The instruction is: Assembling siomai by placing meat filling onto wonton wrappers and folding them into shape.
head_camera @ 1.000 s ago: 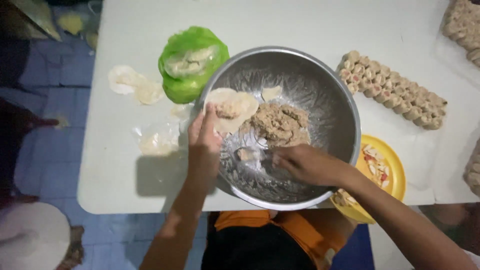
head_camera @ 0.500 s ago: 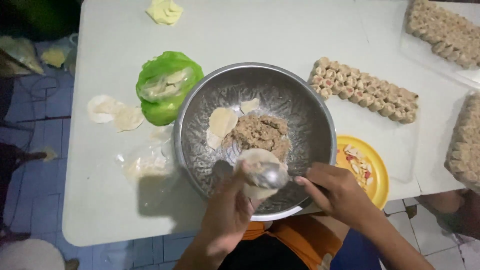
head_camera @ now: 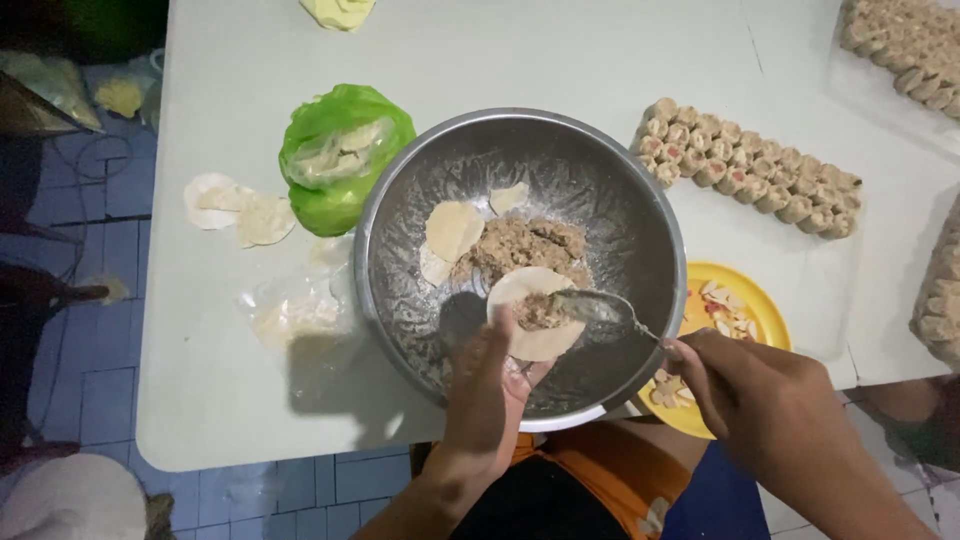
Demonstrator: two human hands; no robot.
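The left hand (head_camera: 490, 385) cups a round wrapper (head_camera: 535, 312) on its fingertips over the near side of the metal bowl (head_camera: 400, 210), its grip open and flat beneath the sheet. The right hand (head_camera: 760, 400) has its grip closed on the handle of a spoon (head_camera: 600, 308), whose tip lays a dab of filling (head_camera: 530, 308) on the wrapper's middle.

What could go wrong: the wrapper is thin and only partly supported — its far edge hangs past the fingertips, so a hard press from the spoon could tear it or tip it off the hand. Too much filling near the rim would likely keep the edges from folding shut.

Just beyond the grip lies the heap of filling (head_camera: 520, 245) in the bowl, with spare wrappers (head_camera: 452, 230) beside it. To the right of the spoon hand sits a yellow plate (head_camera: 745, 290), close to the counter (head_camera: 560, 60) edge — an elbow swing could nudge it. Farther right, a row of finished dumplings (head_camera: 750, 180) lies well apart. To the left, a green bag (head_camera: 340, 150) touches the bowl's rim; open counter lies beyond the bowl.
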